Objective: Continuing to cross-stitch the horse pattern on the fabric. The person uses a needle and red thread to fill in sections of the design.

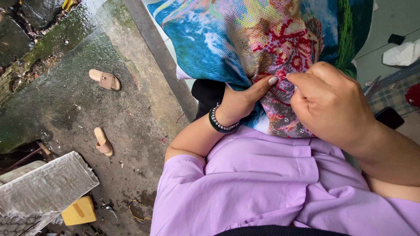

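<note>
Embroidery cloth [262, 39] is draped over my lap and raised toward my chest, so the stitched patch sits close under my eyes. My left hand [243, 102] comes up from below, fingers hidden behind the fabric, thumb pressed flat on the front; it pinches the cloth and, I judge, keeps that patch taut. My right hand [328, 105] is curled shut just beside the thumb, fingertips pinched together on the red stitching. Whether they hold a needle I cannot tell; it is too small to see. The cloth lies between both hands and touches each. A bead bracelet [221, 122] circles my left wrist above the lilac shirt [262, 183]. Two tan sandals [105, 80] lie well apart on the wet concrete floor [78, 109] to my left.
</note>
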